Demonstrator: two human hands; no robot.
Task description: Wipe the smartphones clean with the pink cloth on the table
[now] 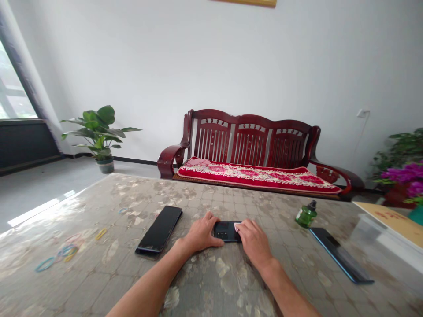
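Observation:
A dark phone point(225, 230) lies back side up on the patterned table point(211, 281), straight ahead of me. My left hand point(201, 234) grips its left end, fingers curled round the edge. My right hand point(253, 240) lies over its right end and presses a small white wipe point(237, 227) onto it with the fingertips. A second black phone point(159, 229) lies screen up just left of my left hand. A third dark phone point(340, 254) lies at the right, apart from both hands.
A small green bottle point(306, 215) stands right of the hands. Coloured rubber bands point(62, 253) are scattered at the table's left. A box point(390, 229) sits at the right edge. Beyond the table stand a wooden bench point(254, 154) and potted plants point(99, 132).

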